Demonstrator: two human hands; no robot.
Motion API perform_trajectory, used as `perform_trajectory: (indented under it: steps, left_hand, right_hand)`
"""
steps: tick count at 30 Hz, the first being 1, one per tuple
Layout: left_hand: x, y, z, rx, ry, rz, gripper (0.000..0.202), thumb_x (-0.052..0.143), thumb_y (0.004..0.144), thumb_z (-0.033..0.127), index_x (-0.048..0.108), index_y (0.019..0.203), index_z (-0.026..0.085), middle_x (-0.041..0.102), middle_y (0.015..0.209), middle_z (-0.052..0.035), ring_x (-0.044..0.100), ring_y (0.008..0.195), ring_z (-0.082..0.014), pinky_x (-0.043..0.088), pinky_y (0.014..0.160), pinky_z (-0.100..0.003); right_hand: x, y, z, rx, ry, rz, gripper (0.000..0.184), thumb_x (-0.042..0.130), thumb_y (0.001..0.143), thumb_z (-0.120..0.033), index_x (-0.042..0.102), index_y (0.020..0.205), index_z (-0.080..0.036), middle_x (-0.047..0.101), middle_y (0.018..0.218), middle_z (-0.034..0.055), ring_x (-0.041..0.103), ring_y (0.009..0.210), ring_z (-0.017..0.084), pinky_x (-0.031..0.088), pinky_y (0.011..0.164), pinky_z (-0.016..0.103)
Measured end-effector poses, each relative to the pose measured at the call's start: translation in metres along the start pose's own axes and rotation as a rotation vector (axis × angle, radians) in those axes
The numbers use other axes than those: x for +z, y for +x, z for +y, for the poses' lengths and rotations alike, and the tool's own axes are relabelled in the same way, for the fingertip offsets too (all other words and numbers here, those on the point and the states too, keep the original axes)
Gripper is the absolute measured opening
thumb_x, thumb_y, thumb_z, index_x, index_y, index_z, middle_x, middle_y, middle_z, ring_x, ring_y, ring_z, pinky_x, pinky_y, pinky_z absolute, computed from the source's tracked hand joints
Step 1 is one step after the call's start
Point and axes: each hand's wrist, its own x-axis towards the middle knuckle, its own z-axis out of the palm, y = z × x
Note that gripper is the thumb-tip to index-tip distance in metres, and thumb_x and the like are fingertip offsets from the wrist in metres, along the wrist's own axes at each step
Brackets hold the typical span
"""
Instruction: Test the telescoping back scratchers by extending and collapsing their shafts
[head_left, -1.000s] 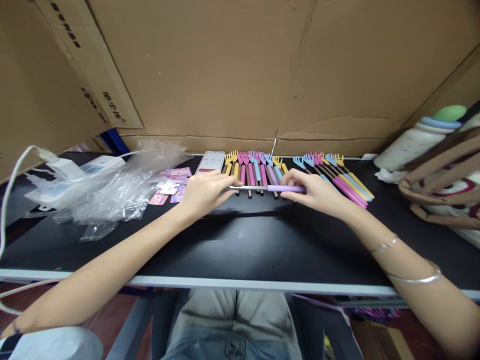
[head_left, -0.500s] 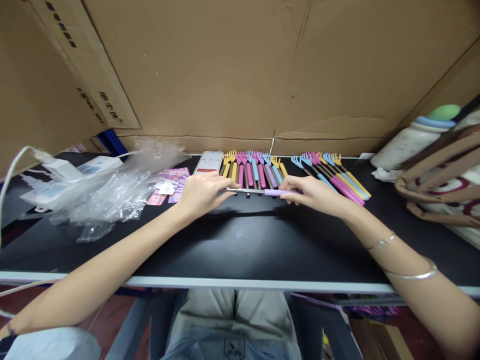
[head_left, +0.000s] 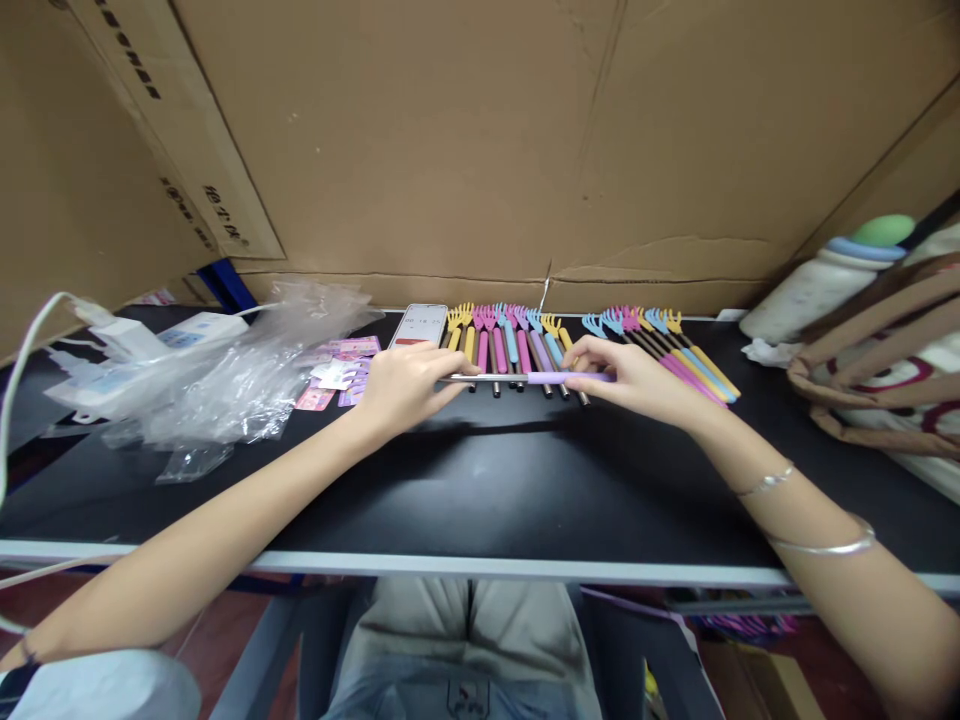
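One purple-sleeved metal rod (head_left: pixel 501 378) is held nearly level above the black tabletop (head_left: pixel 487 500), between the left hand (head_left: pixel 412 385) and the right hand (head_left: pixel 611 375). The left pinches the bare metal end, fingers closed around it; whether a claw sits beneath them is hidden. The right curls thumb and fingers about the sleeve, leaving little gap. Good handling here likely means wrists in line, a firm but gentle pinch and force only along the shaft, so it does not bend, with clearance from the back scratchers (head_left: pixel 502 352) laid out just beyond.
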Motion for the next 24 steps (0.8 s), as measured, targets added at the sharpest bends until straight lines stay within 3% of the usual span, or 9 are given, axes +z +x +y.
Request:
perform_trajectory:
  steps: [4,15,24]
  left_hand:
    - [-0.0021,0.0003,-0.0005,-0.016,-0.002,-0.021,0.012,0.061,0.085,0.034,0.071,0.086,0.028,0.071,0.077,0.0046,0.063,0.069,-0.0117,0.034,0.052,-0.024]
    - [-0.0018,0.0003,-0.0017,-0.018,0.001,-0.069,0.014,0.059,0.086,0.035,0.070,0.087,0.027,0.071,0.077,0.0016,0.062,0.070,-0.0136,0.033,0.051,-0.024]
    - [-0.0039,0.0026,-0.0011,-0.098,-0.013,-0.100,0.013,0.056,0.087,0.032,0.066,0.087,0.024,0.071,0.079,0.0017,0.063,0.066,-0.0130,0.030,0.050,-0.023]
  right_hand:
    - [-0.0053,-0.0008,0.0032,-0.029,0.085,-0.005,0.028,0.060,0.082,-0.045,0.055,0.091,-0.019,0.066,0.079,0.0026,0.060,0.071,0.015,0.044,0.068,0.028]
    - [-0.0048,-0.0020,0.0003,0.061,0.148,-0.198,0.030,0.047,0.088,-0.048,0.052,0.092,-0.019,0.066,0.075,0.0024,0.061,0.070,0.016,0.044,0.070,0.030]
    - [-0.0100,-0.0007,0.0066,0.075,0.006,0.006,0.032,0.049,0.086,-0.049,0.055,0.097,-0.019,0.067,0.083,0.0046,0.060,0.076,0.018,0.043,0.072,0.031]
